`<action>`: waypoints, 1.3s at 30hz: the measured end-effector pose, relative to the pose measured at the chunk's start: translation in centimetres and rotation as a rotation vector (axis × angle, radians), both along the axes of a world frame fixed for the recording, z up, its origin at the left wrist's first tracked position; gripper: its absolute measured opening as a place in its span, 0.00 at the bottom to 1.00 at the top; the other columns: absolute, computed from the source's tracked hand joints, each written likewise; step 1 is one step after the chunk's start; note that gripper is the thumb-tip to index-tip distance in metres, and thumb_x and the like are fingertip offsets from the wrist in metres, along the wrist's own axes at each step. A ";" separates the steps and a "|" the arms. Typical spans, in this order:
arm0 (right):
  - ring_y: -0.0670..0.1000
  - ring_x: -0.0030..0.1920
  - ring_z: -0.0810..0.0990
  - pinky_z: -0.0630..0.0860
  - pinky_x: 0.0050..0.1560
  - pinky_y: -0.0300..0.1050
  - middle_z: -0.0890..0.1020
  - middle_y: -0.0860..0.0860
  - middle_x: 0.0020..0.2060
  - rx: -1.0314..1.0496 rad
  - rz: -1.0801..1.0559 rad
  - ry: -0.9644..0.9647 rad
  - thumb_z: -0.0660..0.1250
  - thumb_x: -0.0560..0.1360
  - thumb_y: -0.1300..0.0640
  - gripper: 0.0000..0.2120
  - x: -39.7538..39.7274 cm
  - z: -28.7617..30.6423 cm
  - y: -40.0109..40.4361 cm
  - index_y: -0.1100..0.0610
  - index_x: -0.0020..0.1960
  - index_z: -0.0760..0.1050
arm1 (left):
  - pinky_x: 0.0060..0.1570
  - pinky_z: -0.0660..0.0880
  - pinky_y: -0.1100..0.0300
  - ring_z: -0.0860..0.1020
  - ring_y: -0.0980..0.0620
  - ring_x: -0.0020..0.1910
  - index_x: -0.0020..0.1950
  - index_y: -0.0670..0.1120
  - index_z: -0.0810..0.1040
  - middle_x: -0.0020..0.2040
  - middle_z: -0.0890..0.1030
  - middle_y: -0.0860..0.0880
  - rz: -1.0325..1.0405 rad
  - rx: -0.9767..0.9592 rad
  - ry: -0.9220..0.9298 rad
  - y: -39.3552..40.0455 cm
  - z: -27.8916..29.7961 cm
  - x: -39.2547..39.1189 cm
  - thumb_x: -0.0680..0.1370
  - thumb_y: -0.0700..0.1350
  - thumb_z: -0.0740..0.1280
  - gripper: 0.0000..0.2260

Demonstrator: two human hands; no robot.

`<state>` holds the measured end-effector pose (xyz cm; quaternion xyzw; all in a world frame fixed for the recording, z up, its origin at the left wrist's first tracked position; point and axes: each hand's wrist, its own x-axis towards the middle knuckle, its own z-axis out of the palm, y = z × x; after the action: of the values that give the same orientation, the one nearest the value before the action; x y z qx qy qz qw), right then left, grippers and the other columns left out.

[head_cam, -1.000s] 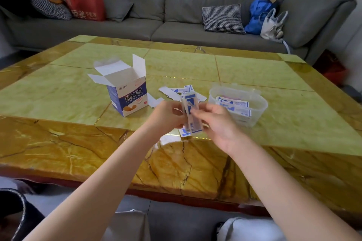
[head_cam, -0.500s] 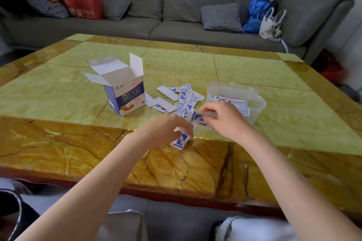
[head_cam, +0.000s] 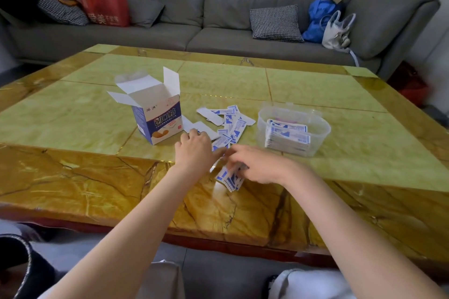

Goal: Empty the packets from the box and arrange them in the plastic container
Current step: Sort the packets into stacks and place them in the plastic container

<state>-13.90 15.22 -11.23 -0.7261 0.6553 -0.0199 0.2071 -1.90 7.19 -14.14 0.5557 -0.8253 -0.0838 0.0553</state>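
Note:
The open blue and white box (head_cam: 158, 118) stands upright on the table, flaps up. Loose blue and white packets (head_cam: 232, 122) lie scattered between it and the clear plastic container (head_cam: 320, 128), which holds a row of stacked packets (head_cam: 288, 137). My left hand (head_cam: 194, 149) lies palm down over the near edge of the loose pile, its fingertips touching a white packet (head_cam: 202, 127). My right hand (head_cam: 258, 165) grips a small stack of packets (head_cam: 228, 179) low over the table's amber border, close to my left thumb.
The table (head_cam: 73, 114) is a glossy green and amber slab with a red front edge. A grey sofa (head_cam: 218, 19) stands behind it with cushions, a red bag (head_cam: 104, 6) and a blue bag (head_cam: 318, 17).
Both hands came down from holding the stack upright. My left hand let go and reached forward onto the loose pile. My right hand lowered the stack toward the table.

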 end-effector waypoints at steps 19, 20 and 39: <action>0.50 0.50 0.78 0.76 0.49 0.46 0.79 0.49 0.51 -0.082 -0.184 -0.153 0.68 0.72 0.61 0.13 -1.2 1.4 1.4 0.51 0.56 0.72 | 0.49 0.77 0.52 0.79 0.46 0.48 0.52 0.44 0.77 0.51 0.80 0.46 -0.262 0.118 0.224 -0.1 2.4 0.2 0.74 0.43 0.69 0.08; 0.50 0.49 0.78 0.75 0.47 0.43 0.79 0.49 0.50 -0.136 -0.184 -0.163 0.67 0.73 0.61 0.13 -1.2 1.4 1.4 0.52 0.55 0.72 | 0.47 0.78 0.53 0.80 0.46 0.46 0.51 0.44 0.78 0.50 0.81 0.46 -0.296 0.101 0.189 0.0 2.5 0.4 0.74 0.43 0.69 0.08; 0.54 0.56 0.70 0.72 0.48 0.48 0.69 0.52 0.55 -0.121 -0.147 0.312 0.54 0.80 0.48 0.14 -0.5 -0.2 2.1 0.52 0.63 0.65 | 0.44 0.72 0.63 0.74 0.54 0.45 0.59 0.50 0.73 0.50 0.73 0.53 -0.342 0.260 0.025 0.5 2.5 2.9 0.71 0.51 0.71 0.19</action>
<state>-14.37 17.32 -11.42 -0.6817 0.7284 0.0384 0.0566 1.02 7.71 -11.68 0.4087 -0.8891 -0.2047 -0.0216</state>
